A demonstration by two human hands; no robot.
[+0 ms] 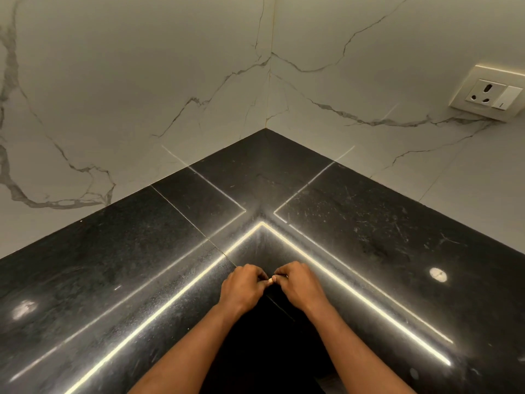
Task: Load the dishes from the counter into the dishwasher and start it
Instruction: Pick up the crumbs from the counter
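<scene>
A glossy black stone counter (119,268) fills the corner in front of me. No dishes and no dishwasher are in sight. My left hand (244,288) and my right hand (298,285) rest side by side at the inner corner of the counter's front edge. Both have the fingers curled in, thumbs touching each other. Nothing shows in either hand. Both forearms reach up from the bottom of the frame.
White marble-patterned walls (170,81) meet at the far corner behind the counter. A wall socket with a switch (491,93) sits on the right wall. Bright strip-light reflections run across the counter surface. A dark gap lies below the counter edge between my arms.
</scene>
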